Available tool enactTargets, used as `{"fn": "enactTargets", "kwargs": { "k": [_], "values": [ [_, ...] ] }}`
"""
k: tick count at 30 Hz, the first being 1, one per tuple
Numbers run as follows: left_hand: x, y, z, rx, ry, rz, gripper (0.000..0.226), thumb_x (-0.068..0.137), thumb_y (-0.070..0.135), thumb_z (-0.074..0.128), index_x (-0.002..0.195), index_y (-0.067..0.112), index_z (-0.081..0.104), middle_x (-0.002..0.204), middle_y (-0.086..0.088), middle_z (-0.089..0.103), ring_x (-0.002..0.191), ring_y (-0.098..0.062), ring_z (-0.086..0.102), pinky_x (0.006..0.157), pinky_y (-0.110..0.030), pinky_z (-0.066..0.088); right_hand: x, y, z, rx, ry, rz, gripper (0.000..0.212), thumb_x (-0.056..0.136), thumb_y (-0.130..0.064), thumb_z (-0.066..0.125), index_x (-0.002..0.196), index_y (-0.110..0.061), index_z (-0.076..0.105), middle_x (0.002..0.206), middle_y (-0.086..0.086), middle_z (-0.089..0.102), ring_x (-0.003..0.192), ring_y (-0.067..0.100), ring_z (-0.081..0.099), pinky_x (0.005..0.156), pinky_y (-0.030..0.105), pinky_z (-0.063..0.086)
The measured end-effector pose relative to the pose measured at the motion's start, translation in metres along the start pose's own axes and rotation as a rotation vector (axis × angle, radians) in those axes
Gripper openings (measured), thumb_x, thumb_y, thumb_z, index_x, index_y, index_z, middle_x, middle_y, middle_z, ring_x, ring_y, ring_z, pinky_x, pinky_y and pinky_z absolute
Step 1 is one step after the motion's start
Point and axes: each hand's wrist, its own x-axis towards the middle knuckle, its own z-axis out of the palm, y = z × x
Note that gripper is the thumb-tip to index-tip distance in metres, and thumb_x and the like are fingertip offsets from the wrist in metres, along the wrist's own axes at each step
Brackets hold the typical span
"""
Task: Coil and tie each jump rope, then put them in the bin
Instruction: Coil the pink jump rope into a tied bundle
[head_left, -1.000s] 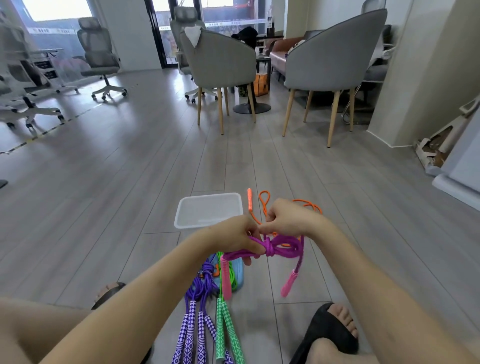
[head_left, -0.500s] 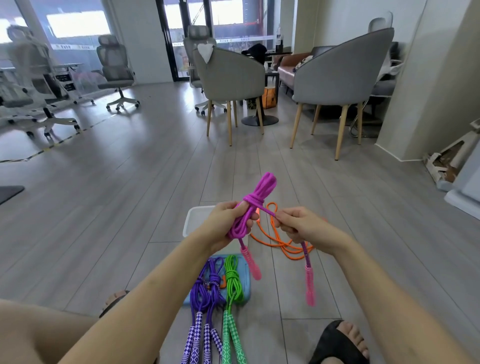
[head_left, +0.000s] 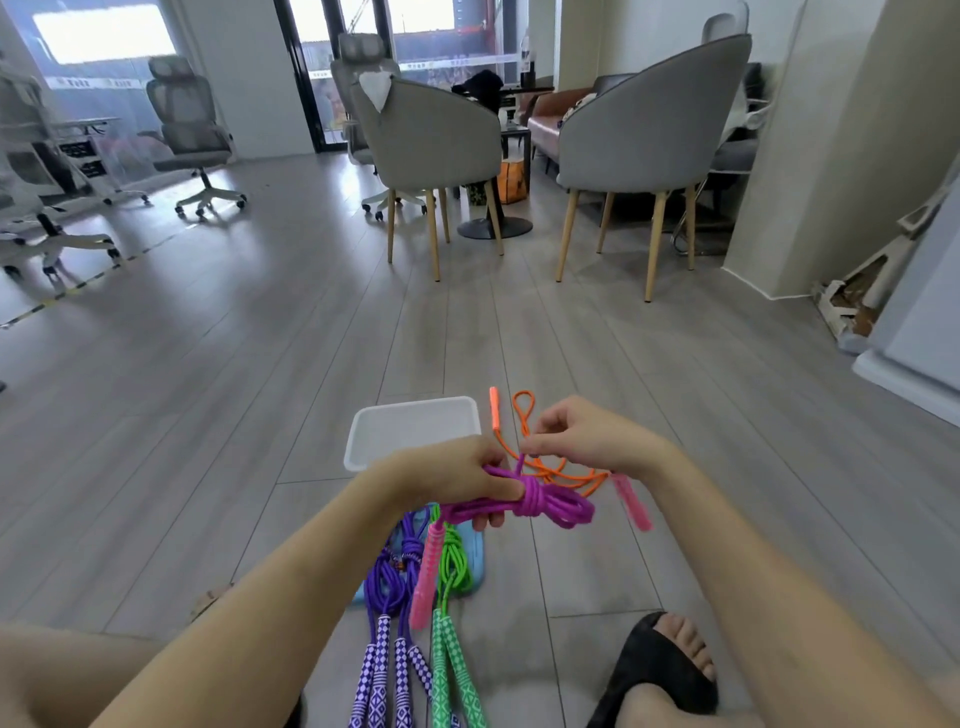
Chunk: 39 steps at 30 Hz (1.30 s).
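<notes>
Two tied ropes lie nearest on the floor: a purple rope (head_left: 392, 587) and a green rope (head_left: 453, 564), cords bundled on a pale blue mat (head_left: 475, 564), handles checkered. Above them the left hand (head_left: 457, 475) closes around a coiled magenta rope (head_left: 540, 503) with a wrapped knot; one soft pink handle (head_left: 427, 582) dangles below. The right hand (head_left: 587, 436) pinches the rope's thin end beside it. Behind, a loose orange rope (head_left: 558, 470) sprawls beside a shallow white plastic bin (head_left: 358, 447). Grey wood-grain planks (head_left: 260, 364) run toward rounded grey chairs (head_left: 654, 135).
</notes>
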Motion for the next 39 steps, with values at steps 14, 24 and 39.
{"fn": "enactTargets", "kwargs": {
  "k": [14, 24, 39],
  "values": [
    [0.017, -0.004, -0.006, -1.131, 0.543, 0.071, 0.024, 0.108, 0.006, 0.043, 0.107, -0.008, 0.061, 0.075, -0.015, 0.073, 0.057, -0.015, 0.067, 0.051, -0.023, 0.052, 0.012, -0.014, 0.032, 0.45, 0.166, -0.107, 0.021, 0.107, -0.013, 0.051, 0.092, -0.004, 0.063, 0.059, -0.005, 0.038, 0.045, 0.003, 0.032, 0.046, 0.018, 0.027],
    [0.008, 0.023, -0.002, -1.122, 0.39, 0.16, 0.031, 0.103, 0.006, 0.051, 0.126, -0.014, 0.06, 0.09, -0.015, 0.068, 0.072, -0.018, 0.065, 0.066, -0.025, 0.054, 0.011, -0.001, 0.009, 0.571, 0.246, -0.097, 0.018, 0.108, -0.012, 0.048, 0.098, -0.014, 0.063, 0.072, 0.0, 0.048, 0.049, 0.006, 0.036, 0.052, 0.025, 0.029],
    [-0.004, 0.023, -0.018, -0.698, 0.428, 0.285, 0.018, 0.093, 0.01, 0.072, 0.11, 0.004, 0.072, 0.102, -0.017, 0.075, 0.092, -0.026, 0.069, 0.085, -0.031, 0.057, 0.006, -0.012, 0.004, 0.811, 0.135, -0.203, 0.016, 0.108, -0.015, 0.046, 0.116, -0.003, 0.054, 0.056, -0.001, 0.044, 0.039, 0.009, 0.028, 0.04, 0.023, 0.021]
  ]
}}
